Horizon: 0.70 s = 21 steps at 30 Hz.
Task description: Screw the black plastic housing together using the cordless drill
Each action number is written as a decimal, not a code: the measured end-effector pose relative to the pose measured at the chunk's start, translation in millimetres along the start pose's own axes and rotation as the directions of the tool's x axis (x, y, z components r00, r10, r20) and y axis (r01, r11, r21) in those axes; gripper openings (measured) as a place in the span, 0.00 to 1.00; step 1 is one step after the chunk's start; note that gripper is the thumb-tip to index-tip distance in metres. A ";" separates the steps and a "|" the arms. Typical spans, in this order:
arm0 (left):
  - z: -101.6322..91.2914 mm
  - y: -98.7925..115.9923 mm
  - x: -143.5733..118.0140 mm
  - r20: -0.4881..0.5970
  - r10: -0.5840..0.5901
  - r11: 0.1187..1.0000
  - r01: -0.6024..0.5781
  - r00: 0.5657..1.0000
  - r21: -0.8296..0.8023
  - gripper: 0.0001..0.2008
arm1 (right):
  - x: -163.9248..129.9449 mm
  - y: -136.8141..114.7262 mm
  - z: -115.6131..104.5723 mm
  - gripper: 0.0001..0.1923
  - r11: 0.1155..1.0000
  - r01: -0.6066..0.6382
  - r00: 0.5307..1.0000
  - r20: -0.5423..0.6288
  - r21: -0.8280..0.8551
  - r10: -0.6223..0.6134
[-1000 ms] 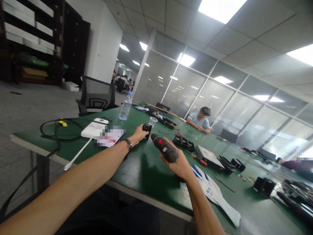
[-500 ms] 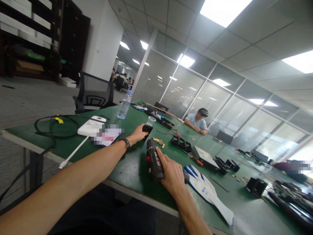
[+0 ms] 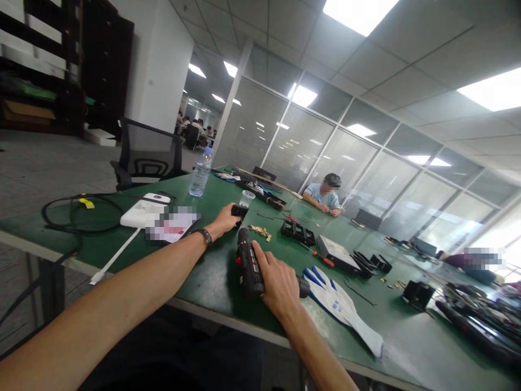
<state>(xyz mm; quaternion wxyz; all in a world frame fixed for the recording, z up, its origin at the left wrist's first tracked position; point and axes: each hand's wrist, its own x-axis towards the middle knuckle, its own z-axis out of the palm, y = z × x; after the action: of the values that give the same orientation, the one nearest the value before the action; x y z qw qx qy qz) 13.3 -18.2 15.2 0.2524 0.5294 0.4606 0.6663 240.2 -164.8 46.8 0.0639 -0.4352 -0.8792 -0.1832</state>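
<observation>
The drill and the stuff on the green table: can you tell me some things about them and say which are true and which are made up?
1. The right hand grips a black electric screwdriver. True.
2. The left hand holds the water bottle. False: it holds a small black part; the water bottle stands farther off.
3. A white and blue glove lies on the table beside the right hand. True.
4. The glove is on the right hand. False: both hands are bare.
5. A screwdriver with an orange handle lies on the table. True.

Matt black plastic drill [image 3: 248, 266] on a smooth green table [image 3: 211, 282], beside a white cloth glove [image 3: 342, 304].
</observation>
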 end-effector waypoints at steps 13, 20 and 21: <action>-5.2 7.1 1.8 0.031 0.100 0.986 -0.103 0.994 0.128 0.17 | -1.4 1.1 -1.1 0.46 1.000 0.001 1.000 -0.012 0.010 -0.001; -2.9 1.0 4.3 -0.057 0.051 0.996 -0.047 0.997 0.072 0.17 | -1.9 0.4 -3.1 0.49 1.000 -0.009 1.000 0.001 0.008 0.009; -3.2 0.6 4.2 -0.035 0.036 0.998 -0.034 0.999 0.052 0.17 | -2.0 0.6 -3.0 0.50 1.000 -0.011 1.000 0.000 0.009 0.011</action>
<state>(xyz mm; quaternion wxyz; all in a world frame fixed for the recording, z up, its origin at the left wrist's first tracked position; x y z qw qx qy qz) 9.0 -16.2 17.7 0.2188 0.5315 0.4726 0.6680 241.8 -167.1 49.2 0.0668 -0.4399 -0.8775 -0.1791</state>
